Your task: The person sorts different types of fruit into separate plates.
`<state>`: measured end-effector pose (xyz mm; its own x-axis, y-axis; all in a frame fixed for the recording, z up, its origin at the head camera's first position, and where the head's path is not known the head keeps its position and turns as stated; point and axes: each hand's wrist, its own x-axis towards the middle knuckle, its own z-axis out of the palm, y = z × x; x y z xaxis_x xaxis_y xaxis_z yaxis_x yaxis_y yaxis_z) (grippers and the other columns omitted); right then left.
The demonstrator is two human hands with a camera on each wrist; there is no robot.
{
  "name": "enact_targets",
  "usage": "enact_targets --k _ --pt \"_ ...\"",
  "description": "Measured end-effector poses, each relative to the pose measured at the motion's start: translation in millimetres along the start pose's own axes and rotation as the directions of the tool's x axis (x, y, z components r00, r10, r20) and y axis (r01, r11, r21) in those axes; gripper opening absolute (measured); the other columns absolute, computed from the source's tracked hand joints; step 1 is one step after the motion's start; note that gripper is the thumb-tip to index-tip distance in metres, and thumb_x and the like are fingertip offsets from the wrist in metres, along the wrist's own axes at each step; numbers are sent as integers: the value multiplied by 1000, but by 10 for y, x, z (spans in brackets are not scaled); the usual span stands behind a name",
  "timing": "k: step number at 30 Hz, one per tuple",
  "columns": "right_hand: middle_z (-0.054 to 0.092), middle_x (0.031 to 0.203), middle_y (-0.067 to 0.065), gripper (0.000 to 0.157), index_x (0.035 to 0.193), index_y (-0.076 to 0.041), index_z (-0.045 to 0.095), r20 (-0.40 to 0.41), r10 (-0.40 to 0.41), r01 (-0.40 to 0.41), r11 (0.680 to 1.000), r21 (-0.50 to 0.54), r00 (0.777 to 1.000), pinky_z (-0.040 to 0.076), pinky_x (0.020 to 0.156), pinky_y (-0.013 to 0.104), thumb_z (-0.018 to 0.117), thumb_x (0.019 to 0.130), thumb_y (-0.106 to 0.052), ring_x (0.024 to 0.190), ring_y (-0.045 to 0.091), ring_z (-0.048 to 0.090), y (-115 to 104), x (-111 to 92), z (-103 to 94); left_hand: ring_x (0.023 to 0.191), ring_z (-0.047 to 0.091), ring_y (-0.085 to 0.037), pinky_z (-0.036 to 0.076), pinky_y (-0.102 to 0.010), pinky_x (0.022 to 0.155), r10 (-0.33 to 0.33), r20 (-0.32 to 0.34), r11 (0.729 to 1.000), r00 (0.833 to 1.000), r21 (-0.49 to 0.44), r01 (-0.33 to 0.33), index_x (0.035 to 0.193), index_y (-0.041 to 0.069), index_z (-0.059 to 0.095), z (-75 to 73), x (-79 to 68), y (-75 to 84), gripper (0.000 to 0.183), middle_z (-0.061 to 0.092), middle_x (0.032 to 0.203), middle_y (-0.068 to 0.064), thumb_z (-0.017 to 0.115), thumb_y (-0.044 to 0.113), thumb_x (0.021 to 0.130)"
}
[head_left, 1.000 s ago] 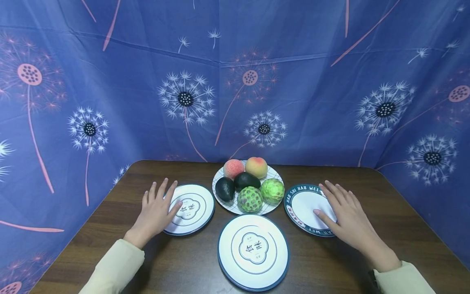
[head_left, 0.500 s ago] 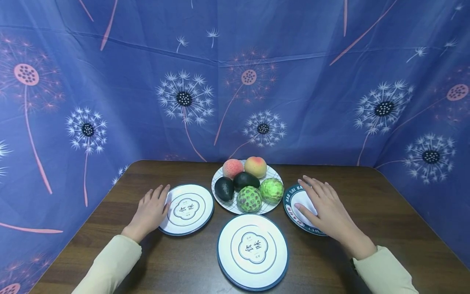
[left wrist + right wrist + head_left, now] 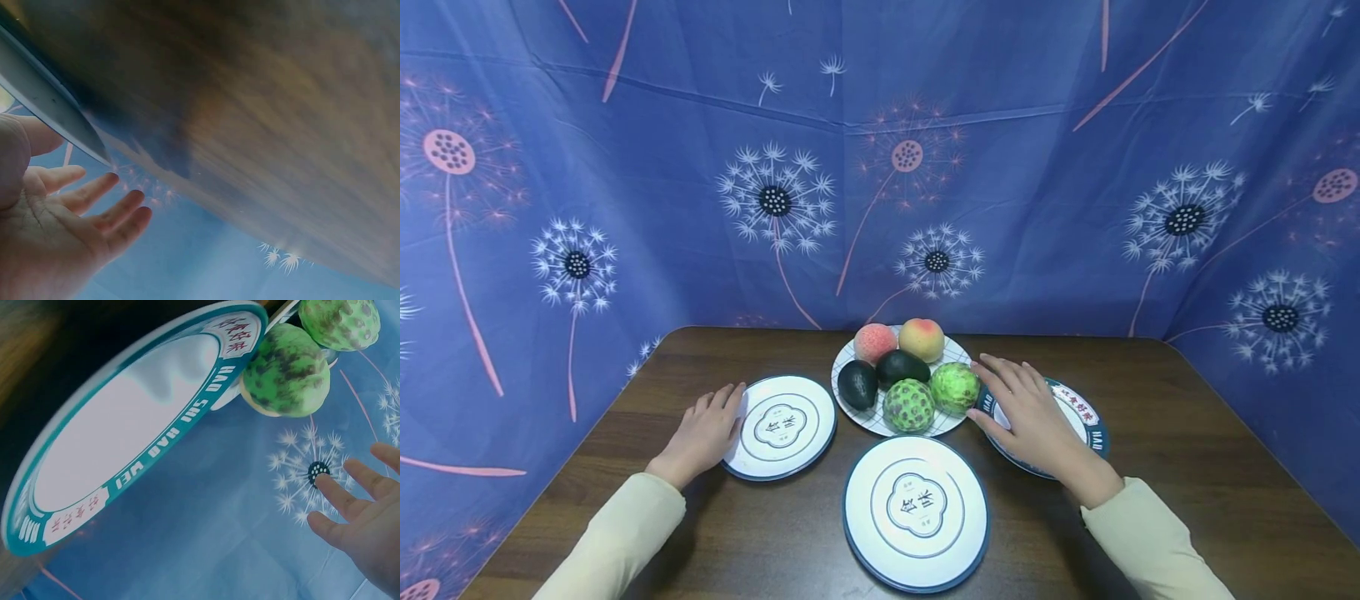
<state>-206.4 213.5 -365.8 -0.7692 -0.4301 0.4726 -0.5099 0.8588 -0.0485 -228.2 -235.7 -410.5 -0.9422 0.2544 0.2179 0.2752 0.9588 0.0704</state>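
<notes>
My right hand [image 3: 1033, 421], fingers spread and holding nothing, hovers over the white plate with the green lettered rim [image 3: 1093, 429]. Its fingertips are close to a bumpy green fruit [image 3: 955, 387] like a custard apple, on the fruit plate [image 3: 946, 423]. In the right wrist view the hand [image 3: 365, 528] is apart from the plate and the green fruit [image 3: 286, 372]. At the left, my left hand [image 3: 700, 437] lies loosely at the near-left edge of a white plate with a blue rim [image 3: 781, 427]; the left wrist view shows its relaxed fingers beside that plate's edge [image 3: 59, 103].
Beside that green fruit sit another [image 3: 910, 407], two dark avocados [image 3: 857, 385], a peach [image 3: 922, 340] and a pinkish-red fruit [image 3: 875, 342]. Front and centre stands a short stack of blue-rimmed plates [image 3: 917, 533]. A blue dandelion-print cloth [image 3: 1037, 208] hangs behind the wooden table [image 3: 1187, 433].
My right hand has moved left across the lettered plate toward the green fruit, uncovering the plate's right side. The left hand has drawn back slightly to the left, off its plate's middle.
</notes>
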Motion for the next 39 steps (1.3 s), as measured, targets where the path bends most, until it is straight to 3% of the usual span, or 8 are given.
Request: enact_targets --k 10,19,30,39 --pt "39 140 13 62 136 -12 40 7 -57 56 998 30 998 22 106 57 59 85 -42 128 31 37 -131 154 88 112 46 -49 39 -60 89 46 7 998 999 39 -46 132 -5 39 42 -17 -27 48 46 127 -29 53 13 90" --pt "45 136 13 61 135 -10 43 -6 -113 113 993 39 994 24 107 55 62 84 -38 125 32 41 -266 303 177 114 44 -47 38 -59 91 41 42 997 998 56 -43 133 -7 38 85 -13 -56 48 45 129 -28 50 12 91" --pt "47 134 12 59 134 -11 44 50 -158 157 987 26 986 32 104 52 62 84 -37 120 29 45 -417 415 327 116 42 -47 37 -59 92 37 74 996 997 79 -42 134 -7 35 82 -8 -71 51 44 130 -28 52 12 89" --pt "48 133 11 58 133 -12 46 97 -174 172 985 24 980 32 104 52 61 84 -39 119 30 47 -479 448 446 116 42 -47 37 -59 92 45 67 997 997 61 -50 133 -7 36 75 -10 -81 51 45 128 -28 52 12 89"
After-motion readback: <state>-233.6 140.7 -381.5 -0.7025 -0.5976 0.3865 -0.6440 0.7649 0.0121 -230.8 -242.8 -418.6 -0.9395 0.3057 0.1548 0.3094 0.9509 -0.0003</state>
